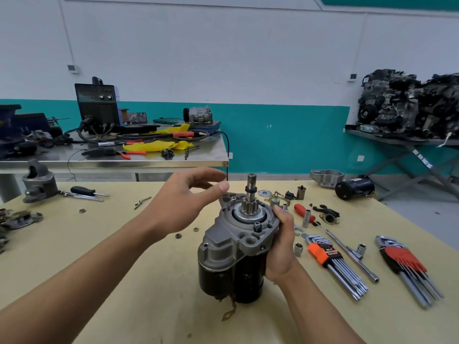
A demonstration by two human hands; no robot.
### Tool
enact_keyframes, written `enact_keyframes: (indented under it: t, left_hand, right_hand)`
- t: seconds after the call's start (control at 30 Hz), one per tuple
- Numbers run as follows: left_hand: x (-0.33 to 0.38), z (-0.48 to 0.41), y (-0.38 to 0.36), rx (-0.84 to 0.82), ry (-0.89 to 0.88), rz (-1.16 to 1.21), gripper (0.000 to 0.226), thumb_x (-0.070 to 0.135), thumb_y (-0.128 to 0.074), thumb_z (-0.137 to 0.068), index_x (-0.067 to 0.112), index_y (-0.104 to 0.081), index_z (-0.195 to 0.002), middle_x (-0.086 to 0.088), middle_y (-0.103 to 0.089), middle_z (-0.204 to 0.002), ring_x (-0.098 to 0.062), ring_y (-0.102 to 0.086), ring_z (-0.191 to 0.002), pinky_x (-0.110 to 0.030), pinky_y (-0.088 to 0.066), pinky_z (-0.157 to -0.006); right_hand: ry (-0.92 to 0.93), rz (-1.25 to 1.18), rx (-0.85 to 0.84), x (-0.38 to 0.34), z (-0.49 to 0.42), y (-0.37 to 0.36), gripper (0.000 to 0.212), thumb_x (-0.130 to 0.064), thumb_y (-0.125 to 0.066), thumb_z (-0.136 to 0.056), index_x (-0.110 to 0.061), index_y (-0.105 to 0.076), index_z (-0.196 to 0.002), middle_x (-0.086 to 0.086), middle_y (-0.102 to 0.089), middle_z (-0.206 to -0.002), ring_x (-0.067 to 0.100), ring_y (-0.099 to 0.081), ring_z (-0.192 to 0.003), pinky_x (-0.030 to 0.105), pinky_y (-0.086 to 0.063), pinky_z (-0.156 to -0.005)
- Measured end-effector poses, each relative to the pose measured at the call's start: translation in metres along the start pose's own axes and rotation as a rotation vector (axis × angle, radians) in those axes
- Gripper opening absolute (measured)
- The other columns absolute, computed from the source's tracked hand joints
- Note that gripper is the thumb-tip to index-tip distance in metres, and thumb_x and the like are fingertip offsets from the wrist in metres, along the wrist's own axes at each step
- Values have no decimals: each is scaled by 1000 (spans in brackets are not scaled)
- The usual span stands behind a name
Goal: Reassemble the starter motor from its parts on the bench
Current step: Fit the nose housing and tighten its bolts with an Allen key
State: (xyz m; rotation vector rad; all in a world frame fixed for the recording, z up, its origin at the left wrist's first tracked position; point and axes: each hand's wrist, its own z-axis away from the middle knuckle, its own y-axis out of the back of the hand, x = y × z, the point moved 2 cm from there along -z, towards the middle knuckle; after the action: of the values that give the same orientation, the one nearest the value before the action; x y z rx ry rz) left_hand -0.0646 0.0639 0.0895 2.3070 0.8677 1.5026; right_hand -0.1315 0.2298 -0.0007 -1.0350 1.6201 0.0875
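The starter motor [233, 249] stands upright on the bench, grey drive housing on top of black bodies, its pinion gear and shaft [250, 194] pointing up. My right hand [280, 244] grips the motor's right side, fingers curled over the housing flange. My left hand [183, 202] hovers just left of the housing's top with thumb and fingers loosely extended, holding nothing that I can see. A grey nose housing [38, 182] sits at the far left of the bench. Small parts [278, 197], a washer, a brush holder and a bushing, lie behind the motor.
Two hex key sets [332, 261] [407, 266], a T-handle driver [347, 249], sockets [298, 249] and a red-handled screwdriver [304, 213] lie to the right. Nuts [195, 229] and a black screwdriver [87, 191] lie left. A black cylinder [354, 187] lies at back right. A cluttered steel table [111, 160] stands behind.
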Motion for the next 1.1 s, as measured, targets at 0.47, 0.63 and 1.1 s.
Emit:
enact_keyframes:
  t: [0.47, 0.63, 1.1]
  left_hand:
    - [-18, 54, -66, -96, -63, 482, 106, 78, -76, -59, 55, -18, -144, 37, -55, -122, 1, -58, -122, -11, -50, -89]
    - [-16, 48, -67, 142, 43, 401, 84, 73, -74, -59, 44, -39, -130, 24, -62, -111, 9, -62, -103, -10, -52, -80]
    - [-1, 38, -51, 110, 222, 189, 74, 82, -20, -79, 47, -52, -135, 11, -46, -149, -11, -38, -141, -47, -30, -118]
  right_hand:
    - [-61, 87, 75, -20, -3, 12, 40, -38, -47, -83, -23, -80, -65, 0, -76, -70, 10, -73, -65, 21, -57, -56]
    - [-93, 80, 125, -7, 5, 8, 68, -69, -43, -86, -13, -81, -96, 18, -74, -108, 30, -73, -98, 36, -59, -76]
    - [68, 201, 256, -16, -6, 10, 67, -15, -26, -107, -16, -73, -60, -3, -70, -57, 4, -67, -53, 16, -52, -48]
